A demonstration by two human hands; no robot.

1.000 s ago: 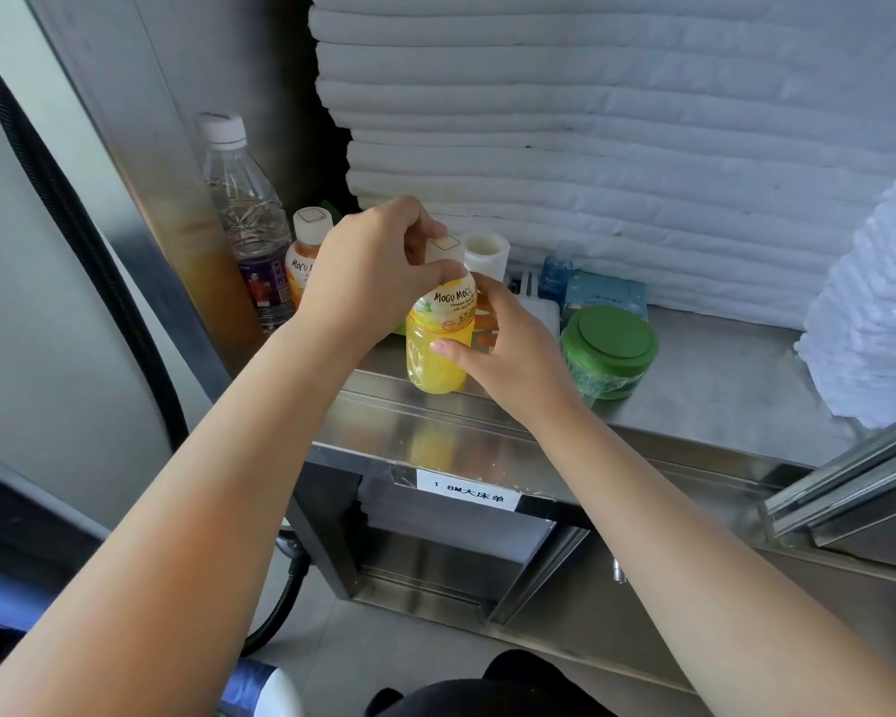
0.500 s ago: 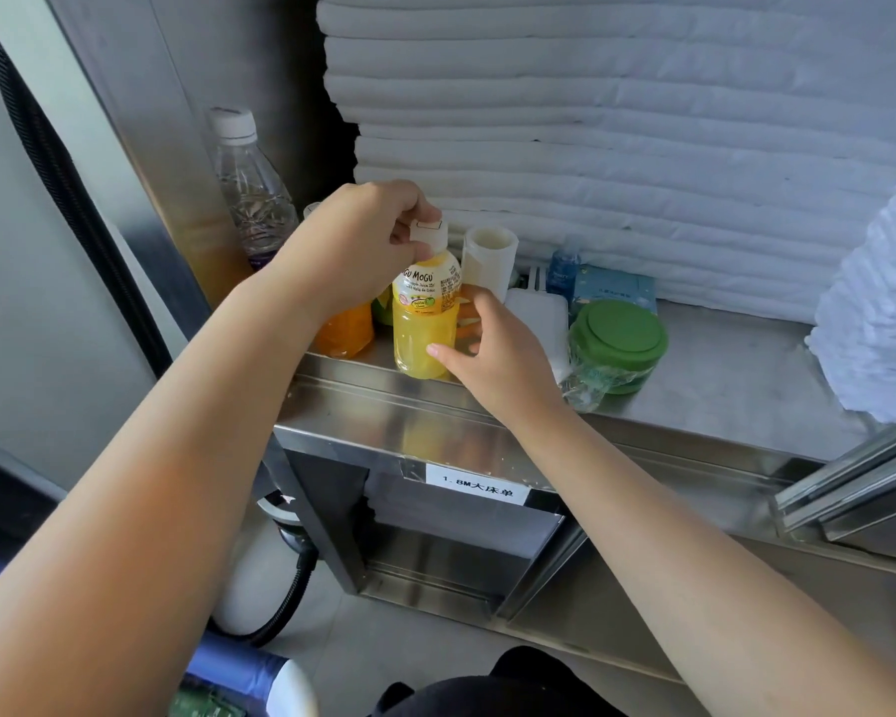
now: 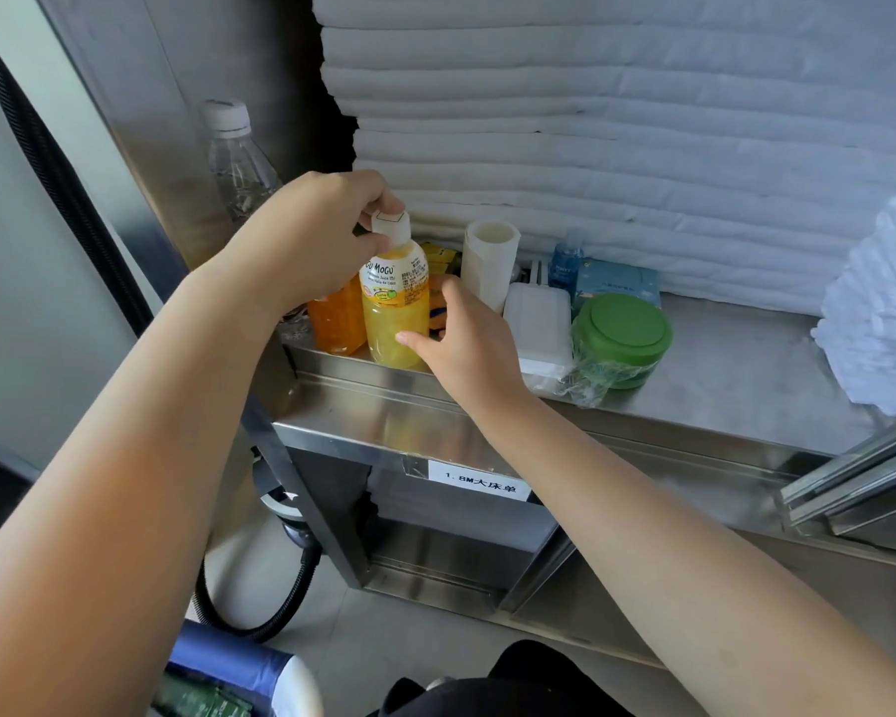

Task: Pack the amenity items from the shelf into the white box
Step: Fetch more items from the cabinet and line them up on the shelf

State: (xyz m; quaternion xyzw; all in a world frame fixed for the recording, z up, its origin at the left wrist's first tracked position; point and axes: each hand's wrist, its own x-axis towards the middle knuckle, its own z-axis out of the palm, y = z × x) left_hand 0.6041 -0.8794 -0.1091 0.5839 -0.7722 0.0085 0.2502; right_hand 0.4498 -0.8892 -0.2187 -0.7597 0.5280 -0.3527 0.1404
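Fingers of the left hand [image 3: 306, 235] pinch the white cap of the yellow bottle [image 3: 395, 307] from above. That bottle stands straight up at the front edge of the shelf [image 3: 746, 364], just beside an orange bottle [image 3: 334, 320]. The right hand [image 3: 466, 338] is loosely open, with one fingertip touching the bottle's low right side. Both hands are at the bottle; I think the left one, on top, can lift it straight up. No white box shows here.
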